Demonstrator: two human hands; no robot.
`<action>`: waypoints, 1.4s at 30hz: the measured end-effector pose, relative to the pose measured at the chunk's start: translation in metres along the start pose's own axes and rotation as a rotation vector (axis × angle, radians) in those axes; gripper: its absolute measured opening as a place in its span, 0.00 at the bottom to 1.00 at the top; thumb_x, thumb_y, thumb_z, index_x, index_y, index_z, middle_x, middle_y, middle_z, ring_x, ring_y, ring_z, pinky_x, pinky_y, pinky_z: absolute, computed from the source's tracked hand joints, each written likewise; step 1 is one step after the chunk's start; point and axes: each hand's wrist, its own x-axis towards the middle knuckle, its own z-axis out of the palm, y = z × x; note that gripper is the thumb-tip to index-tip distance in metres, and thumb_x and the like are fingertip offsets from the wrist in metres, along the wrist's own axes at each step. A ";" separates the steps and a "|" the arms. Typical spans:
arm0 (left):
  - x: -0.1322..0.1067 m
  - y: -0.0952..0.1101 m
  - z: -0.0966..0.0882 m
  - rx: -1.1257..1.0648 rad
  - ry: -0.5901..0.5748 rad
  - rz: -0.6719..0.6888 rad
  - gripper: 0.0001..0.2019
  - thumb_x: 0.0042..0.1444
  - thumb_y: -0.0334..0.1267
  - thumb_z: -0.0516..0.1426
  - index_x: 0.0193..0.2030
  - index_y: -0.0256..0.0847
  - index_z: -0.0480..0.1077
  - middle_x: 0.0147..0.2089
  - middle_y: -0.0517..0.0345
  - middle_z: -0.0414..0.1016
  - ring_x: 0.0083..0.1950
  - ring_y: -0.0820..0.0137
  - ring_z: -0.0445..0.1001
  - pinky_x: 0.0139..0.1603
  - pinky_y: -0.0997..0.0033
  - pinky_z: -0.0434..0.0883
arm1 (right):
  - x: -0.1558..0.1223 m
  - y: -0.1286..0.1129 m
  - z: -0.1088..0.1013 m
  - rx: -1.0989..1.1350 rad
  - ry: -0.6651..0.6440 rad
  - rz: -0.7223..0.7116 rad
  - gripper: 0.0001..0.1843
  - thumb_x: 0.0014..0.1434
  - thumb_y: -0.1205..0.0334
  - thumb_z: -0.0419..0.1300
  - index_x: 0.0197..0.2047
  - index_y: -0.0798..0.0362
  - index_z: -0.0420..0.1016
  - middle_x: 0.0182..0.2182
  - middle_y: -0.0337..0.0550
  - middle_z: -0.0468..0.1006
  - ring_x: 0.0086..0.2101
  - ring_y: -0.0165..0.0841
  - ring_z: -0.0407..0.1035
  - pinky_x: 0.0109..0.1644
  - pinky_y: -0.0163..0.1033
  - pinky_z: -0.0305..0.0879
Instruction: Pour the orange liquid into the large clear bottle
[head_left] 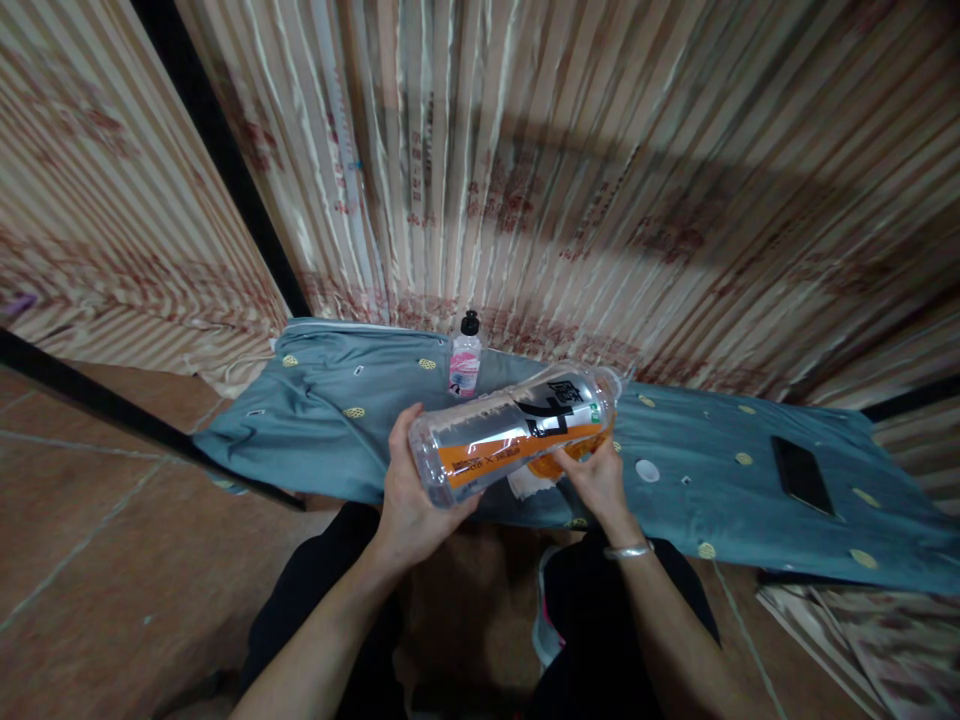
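Note:
A large clear plastic bottle [510,428] with an orange and white label lies tilted in front of me. Its base is at the left and its neck points to the upper right. My left hand [411,500] is wrapped around the base. At the label's lower edge near the shoulder, my right hand [600,482] closes on the bottle from below; its fingertips are partly hidden. Something orange and see-through [546,467] shows below the bottle beside the right thumb; its kind is unclear. Under it is a piece of white paper or tissue [531,485].
A small pump-top bottle with a pink label and black cap [465,362] stands behind the left hand. On the blue-grey cloth [330,440] lie a white round disc [646,470] and a black phone [802,474]. A striped curtain [480,180] hangs behind; dark poles [217,150] frame the left.

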 end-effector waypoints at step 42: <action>0.002 0.000 0.003 -0.034 0.006 -0.013 0.60 0.50 0.49 0.86 0.85 0.58 0.61 0.65 0.54 0.87 0.59 0.50 0.96 0.65 0.44 0.94 | 0.004 0.008 0.004 -0.030 0.020 -0.042 0.63 0.49 0.13 0.80 0.72 0.50 0.79 0.58 0.67 0.96 0.59 0.70 0.92 0.65 0.73 0.90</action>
